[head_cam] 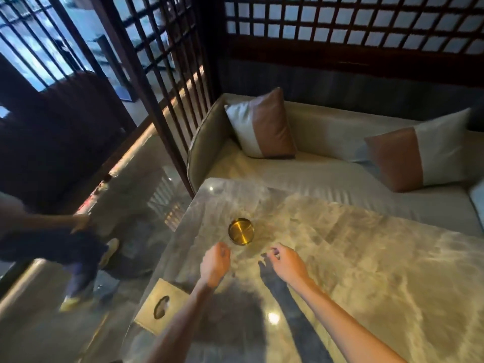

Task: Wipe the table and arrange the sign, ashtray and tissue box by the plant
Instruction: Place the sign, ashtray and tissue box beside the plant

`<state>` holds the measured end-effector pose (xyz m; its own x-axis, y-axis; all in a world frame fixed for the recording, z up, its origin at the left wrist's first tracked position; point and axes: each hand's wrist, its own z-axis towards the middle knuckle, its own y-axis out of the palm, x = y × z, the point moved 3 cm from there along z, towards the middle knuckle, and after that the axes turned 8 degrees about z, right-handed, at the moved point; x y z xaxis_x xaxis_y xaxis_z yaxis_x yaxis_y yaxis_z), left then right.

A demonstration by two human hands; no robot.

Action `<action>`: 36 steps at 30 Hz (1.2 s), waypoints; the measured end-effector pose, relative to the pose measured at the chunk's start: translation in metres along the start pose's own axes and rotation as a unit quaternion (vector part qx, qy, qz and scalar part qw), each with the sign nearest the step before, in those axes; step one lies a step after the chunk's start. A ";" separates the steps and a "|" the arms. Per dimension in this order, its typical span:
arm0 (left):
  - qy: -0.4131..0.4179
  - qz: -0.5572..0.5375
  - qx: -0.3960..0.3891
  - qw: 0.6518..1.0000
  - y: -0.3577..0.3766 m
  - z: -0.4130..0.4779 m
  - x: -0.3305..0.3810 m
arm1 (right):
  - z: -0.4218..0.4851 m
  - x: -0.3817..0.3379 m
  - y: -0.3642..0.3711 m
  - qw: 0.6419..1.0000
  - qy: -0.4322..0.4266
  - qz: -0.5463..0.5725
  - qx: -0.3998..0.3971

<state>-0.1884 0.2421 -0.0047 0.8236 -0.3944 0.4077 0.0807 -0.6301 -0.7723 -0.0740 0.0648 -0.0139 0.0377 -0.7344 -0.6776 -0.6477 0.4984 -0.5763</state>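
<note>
Booth seating with two cushions behind a glossy marble table [366,258]. Brass-coloured ashtray [241,231] sits near the table's middle, upright and apparently empty. Tissue box [162,305] lies at the near left edge. No sign or plant in view. Our left hand [214,262] and right hand [286,260] hover just short of the ashtray, fingers loosely curled, holding nothing. We judge the ashtray rigid, moderately heavy, likely to slide on the polished top: grip the rim from both sides. Tissue box: light, take it by its sides.

Glossy marble table [366,258], gold ashtray [241,231] near centre, tissue box [163,305] at edge
</note>
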 end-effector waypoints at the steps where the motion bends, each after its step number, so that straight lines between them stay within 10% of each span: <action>1: -0.013 -0.022 0.000 1.000 -0.003 0.009 -0.001 | 0.008 -0.007 0.002 1.000 0.010 0.011 -0.003; 25: -0.082 -0.156 -0.079 0.981 0.045 0.161 0.011 | 0.172 0.013 0.098 0.962 0.198 0.176 0.058; 36: 0.046 -0.230 -0.107 0.966 0.115 0.102 0.121 | 0.113 0.095 -0.049 0.926 0.180 0.290 0.162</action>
<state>-0.0222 0.1902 -0.0940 0.6748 -0.0915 0.7323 0.2996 -0.8728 -0.3852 0.0477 0.0224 -0.1018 -0.5397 -0.3762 -0.7531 -0.2144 0.9265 -0.3091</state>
